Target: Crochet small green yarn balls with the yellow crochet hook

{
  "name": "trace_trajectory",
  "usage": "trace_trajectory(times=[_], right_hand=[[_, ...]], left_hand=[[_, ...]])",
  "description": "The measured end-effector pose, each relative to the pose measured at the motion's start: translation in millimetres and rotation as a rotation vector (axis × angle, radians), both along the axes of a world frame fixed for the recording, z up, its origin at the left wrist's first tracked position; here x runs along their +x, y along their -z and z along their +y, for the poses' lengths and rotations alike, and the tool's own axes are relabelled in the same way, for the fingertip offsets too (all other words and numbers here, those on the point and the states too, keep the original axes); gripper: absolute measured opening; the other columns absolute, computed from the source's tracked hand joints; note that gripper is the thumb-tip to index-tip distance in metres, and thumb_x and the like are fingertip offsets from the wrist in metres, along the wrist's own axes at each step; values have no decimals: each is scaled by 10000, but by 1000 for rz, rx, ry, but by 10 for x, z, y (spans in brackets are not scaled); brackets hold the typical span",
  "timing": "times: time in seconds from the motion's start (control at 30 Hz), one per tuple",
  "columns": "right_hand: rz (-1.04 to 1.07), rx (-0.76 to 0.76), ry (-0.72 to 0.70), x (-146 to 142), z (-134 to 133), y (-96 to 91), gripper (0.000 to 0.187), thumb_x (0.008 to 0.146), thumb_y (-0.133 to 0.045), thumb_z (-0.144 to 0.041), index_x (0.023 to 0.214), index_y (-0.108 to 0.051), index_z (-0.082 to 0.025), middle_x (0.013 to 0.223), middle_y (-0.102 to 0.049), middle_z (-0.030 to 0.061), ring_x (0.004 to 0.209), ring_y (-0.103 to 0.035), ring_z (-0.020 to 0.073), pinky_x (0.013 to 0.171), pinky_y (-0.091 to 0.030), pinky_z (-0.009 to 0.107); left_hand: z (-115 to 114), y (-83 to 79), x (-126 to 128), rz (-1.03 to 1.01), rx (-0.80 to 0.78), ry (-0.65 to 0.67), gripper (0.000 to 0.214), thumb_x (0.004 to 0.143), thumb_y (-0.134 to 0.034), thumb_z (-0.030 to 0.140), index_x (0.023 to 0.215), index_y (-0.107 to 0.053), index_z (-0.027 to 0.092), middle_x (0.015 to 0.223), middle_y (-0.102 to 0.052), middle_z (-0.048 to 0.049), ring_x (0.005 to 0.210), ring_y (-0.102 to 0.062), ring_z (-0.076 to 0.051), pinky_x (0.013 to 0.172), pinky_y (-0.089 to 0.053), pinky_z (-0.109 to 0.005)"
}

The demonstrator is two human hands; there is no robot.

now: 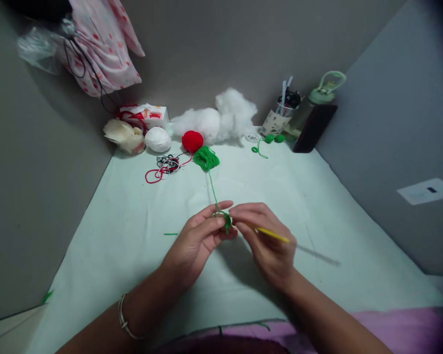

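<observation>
The left hand (192,246) has its thumb and fingers (206,228) pinched on a small green crocheted piece (227,222) above the middle of the worktop (280,182). Just beside it, the right hand (272,246) is closed around a yellow-gripped crochet hook (275,235). A green strand (212,187) leads to a green yarn skein (206,159) by a red yarn ball (192,141); white fibre stuffing (236,115) lies behind.

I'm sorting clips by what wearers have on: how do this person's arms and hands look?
The left hand and right hand are gloveless, no sleeves showing. A thin, pale bangle circles the left forearm; the right forearm shows nothing worn.
</observation>
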State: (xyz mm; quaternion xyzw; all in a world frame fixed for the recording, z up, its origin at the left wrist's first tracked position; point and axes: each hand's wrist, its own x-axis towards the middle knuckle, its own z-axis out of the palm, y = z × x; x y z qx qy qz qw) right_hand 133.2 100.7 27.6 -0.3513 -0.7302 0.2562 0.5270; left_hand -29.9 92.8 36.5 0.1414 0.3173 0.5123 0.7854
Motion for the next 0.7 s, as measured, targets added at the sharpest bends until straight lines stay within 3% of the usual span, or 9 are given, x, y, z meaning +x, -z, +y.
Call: trace_trajectory(times=[0.17,0.33,0.47,0.57,0.7], right_hand=[[314,-335,-19,19,56,-56,166,1013,-675,-213,1043,-822,-283,966,-773,20,763,-726,133,690,-623,275],[453,-440,-77,55,67,-45,119,998,-715,-270,999,-833,-276,941,-773,11,756,-721,115,708,-612,245],[560,-540,-146,57,104,-73,113,980,-733,-304,958,-833,-257,888,-781,18,685,-701,119,632,-613,244],[476,-502,-192,33,116,-70,110,975,-735,-308,982,-837,-270,927,-804,31,760,-731,148,673,-638,277],[298,-368,-143,0,94,-71,123,966,-731,-255,1007,-846,-272,1011,-835,53,952,-769,200,796,-660,337]], left_hand=[[13,-30,-49,42,6,-25,373,801,-822,170,1163,-747,121,759,-708,-9,720,-675,-138,819,-604,-333],[33,-62,-87,76,27,26,367,780,-812,193,1132,-768,102,721,-675,0,673,-629,-122,836,-596,-350],[38,-60,-94,96,49,28,300,772,-812,207,1058,-788,121,718,-664,0,693,-643,-137,810,-587,-342],[15,-24,-59,158,97,35,295,798,-825,223,1082,-785,155,768,-711,-16,734,-686,-157,822,-578,-346],[-17,13,-19,223,177,26,359,807,-837,196,1162,-785,200,958,-767,-36,764,-692,-127,826,-562,-303]])
